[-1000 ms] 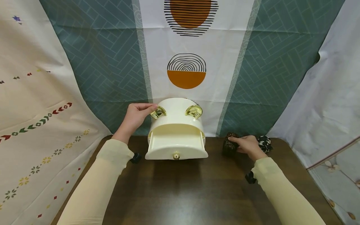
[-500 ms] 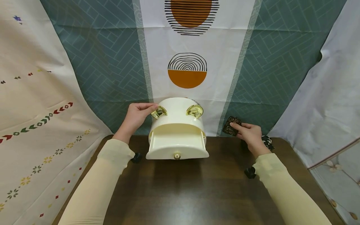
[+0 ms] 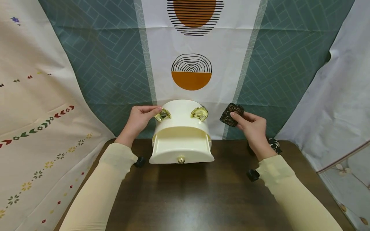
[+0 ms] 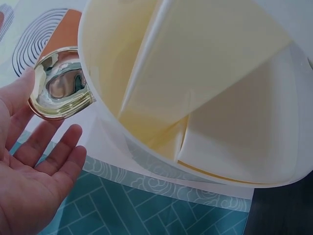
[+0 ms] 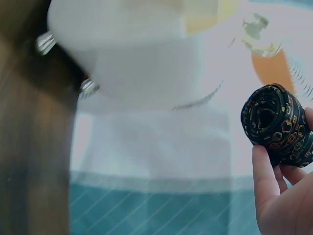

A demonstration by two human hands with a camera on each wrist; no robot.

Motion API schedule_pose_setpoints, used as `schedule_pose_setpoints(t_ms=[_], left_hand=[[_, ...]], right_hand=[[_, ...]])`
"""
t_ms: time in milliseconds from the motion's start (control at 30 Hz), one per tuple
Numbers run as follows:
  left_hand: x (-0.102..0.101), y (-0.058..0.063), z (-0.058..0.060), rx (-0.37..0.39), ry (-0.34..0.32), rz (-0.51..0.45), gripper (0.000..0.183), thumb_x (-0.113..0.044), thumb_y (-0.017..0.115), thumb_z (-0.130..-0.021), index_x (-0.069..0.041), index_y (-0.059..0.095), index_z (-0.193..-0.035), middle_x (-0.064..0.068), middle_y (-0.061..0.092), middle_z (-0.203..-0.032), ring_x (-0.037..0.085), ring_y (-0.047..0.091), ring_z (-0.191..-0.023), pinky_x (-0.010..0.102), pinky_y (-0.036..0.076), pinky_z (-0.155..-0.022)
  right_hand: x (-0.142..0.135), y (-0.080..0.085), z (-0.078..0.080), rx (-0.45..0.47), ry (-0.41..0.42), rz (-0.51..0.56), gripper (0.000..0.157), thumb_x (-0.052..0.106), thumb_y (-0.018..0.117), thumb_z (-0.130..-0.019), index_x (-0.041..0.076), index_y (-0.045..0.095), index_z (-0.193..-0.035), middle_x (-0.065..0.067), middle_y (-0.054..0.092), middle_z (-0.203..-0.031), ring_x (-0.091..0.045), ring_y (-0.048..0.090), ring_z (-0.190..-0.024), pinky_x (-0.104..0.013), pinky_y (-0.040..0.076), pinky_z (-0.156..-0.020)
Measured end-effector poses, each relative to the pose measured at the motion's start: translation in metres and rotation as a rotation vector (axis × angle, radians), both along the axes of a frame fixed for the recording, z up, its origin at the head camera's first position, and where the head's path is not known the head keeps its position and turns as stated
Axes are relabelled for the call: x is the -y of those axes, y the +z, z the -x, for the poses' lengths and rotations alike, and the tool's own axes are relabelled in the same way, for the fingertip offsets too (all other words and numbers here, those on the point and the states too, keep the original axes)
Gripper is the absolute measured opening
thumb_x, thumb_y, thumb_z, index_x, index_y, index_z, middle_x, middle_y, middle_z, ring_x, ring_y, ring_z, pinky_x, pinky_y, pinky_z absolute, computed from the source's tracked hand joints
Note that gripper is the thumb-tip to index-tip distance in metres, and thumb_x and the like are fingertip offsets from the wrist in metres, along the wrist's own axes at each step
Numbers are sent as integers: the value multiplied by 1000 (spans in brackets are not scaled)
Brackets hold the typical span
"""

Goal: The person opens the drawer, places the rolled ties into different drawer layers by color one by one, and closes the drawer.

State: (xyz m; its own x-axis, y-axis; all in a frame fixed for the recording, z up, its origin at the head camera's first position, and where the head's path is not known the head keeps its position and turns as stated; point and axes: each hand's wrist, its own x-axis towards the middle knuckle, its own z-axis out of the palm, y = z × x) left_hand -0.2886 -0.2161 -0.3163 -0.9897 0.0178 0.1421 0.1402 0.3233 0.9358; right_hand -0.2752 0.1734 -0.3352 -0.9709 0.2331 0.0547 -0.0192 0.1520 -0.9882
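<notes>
A cream round-topped box stands at the back of the table, its shallow drawer pulled out. My left hand pinches the gold ear-shaped handle on the box's left side; in the left wrist view, thumb and index finger meet the shiny handle while the other fingers spread below. Right of the box, my right hand holds a rolled black cloth in the air. The right wrist view shows the spiral end and gold print of that rolled cloth.
A black-and-white patterned bundle lies at the table's back right, partly behind my right wrist. The second gold handle is on the box's right. A patterned cloth hangs right behind the dark wooden table.
My right hand has lifted the rolled black cloth off the table and moved it up and left, toward the box. My left hand stays at the handle.
</notes>
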Motion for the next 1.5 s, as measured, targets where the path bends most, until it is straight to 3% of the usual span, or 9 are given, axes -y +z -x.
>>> schedule_pose_setpoints(t_ms=[200,333,500,600,800,1033,1167,1333,1500], left_hand=[[1,-1,-2,19,3,4,41,-51,69,-78,-22,73,-108,-1,68,-113,12,56,-114,41,42,-103],[1,-1,-1,28,-2,3,42,-52,69,-78,-23,72,-107,-2,68,-113,12,55,-116,43,41,-104],[0,0,2,10,-11,-2,43,-52,69,-78,-22,73,-108,-1,68,-113,13,55,-116,43,41,-104],[0,2,2,0,-11,8,43,-52,69,-78,-22,73,-108,-2,68,-113,12,55,-116,42,42,-103],[0,3,3,-1,-4,19,41,-52,69,-78,-23,73,-106,-3,69,-111,12,55,-116,41,43,-102],[0,2,4,-3,7,27,42,-53,69,-77,-23,73,-105,-4,69,-110,12,55,-115,41,43,-102],[1,1,2,-1,13,31,42,-54,68,-77,-23,73,-105,-4,69,-111,12,55,-116,42,43,-102],[1,-1,1,4,17,33,41,-54,68,-78,-24,73,-106,-4,69,-111,12,55,-116,42,43,-102],[0,-1,1,-3,16,27,41,-53,68,-78,-23,73,-106,-3,69,-111,12,56,-115,41,43,-102]], right_hand=[[22,19,-12,-81,93,30,59,46,78,-71,13,66,-118,-2,65,-108,-12,66,-92,-28,57,-79],[36,27,-21,-80,144,4,66,47,78,-71,12,62,-124,-3,64,-116,-11,68,-85,-33,55,-86],[59,34,-31,-83,230,-26,71,47,78,-71,11,58,-129,-4,57,-130,-12,66,-93,-33,54,-87],[73,35,-34,-108,290,-49,62,47,77,-73,11,63,-122,-5,62,-122,-14,66,-97,-31,56,-82],[93,34,-37,-104,361,-110,58,49,76,-72,11,67,-114,-7,68,-108,-17,69,-82,-31,57,-78],[109,29,-39,-113,443,-159,49,44,80,-71,11,72,-107,-5,72,-100,-14,67,-92,-31,56,-78],[115,27,-40,-46,474,-128,51,39,80,-72,8,70,-110,-7,71,-104,-15,69,-91,-32,57,-77],[121,23,-42,63,490,-67,63,35,82,-70,0,62,-118,-13,66,-113,-20,70,-90,-35,58,-76],[125,20,-42,83,499,-78,67,36,83,-68,-2,61,-119,-16,67,-111,-21,71,-87,-35,58,-74]])
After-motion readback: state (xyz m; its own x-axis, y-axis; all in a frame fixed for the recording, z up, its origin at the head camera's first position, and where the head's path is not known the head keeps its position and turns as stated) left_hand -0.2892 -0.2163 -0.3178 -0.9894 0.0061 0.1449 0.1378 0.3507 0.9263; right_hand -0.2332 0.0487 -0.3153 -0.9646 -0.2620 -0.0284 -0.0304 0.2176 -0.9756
